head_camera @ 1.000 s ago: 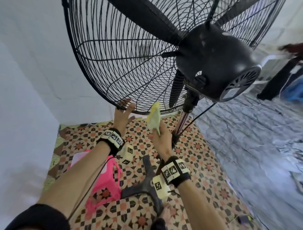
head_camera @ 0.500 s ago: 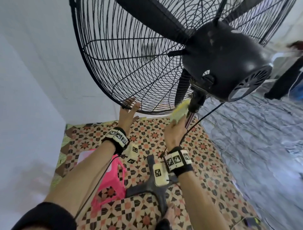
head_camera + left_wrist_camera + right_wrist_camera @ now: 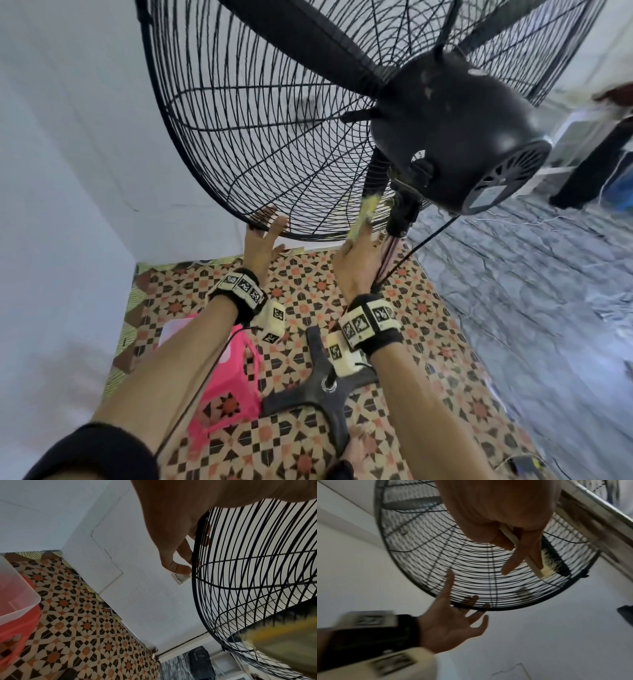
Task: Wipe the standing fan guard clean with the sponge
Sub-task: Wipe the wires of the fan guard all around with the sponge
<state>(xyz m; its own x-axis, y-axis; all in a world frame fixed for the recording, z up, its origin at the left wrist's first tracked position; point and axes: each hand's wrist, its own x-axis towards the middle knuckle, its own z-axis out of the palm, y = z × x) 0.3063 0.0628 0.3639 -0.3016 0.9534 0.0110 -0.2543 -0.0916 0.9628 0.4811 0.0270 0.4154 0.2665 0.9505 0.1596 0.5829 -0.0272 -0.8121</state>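
Black wire fan guard (image 3: 274, 130) steadied at lower rim by left hand (image 3: 262, 245), fingers spread straight. Yellow sponge (image 3: 364, 214) pinched in right hand (image 3: 358, 265), pressed against guard's lower right, beside black motor housing (image 3: 455, 137).

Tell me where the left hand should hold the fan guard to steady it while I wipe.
Take the guard by its thick outer rim at the bottom edge, coming from below, where the left hand already touches it. The rim is the stiffest part; the thin wires likely flex. That spot stays apart from the sponge.
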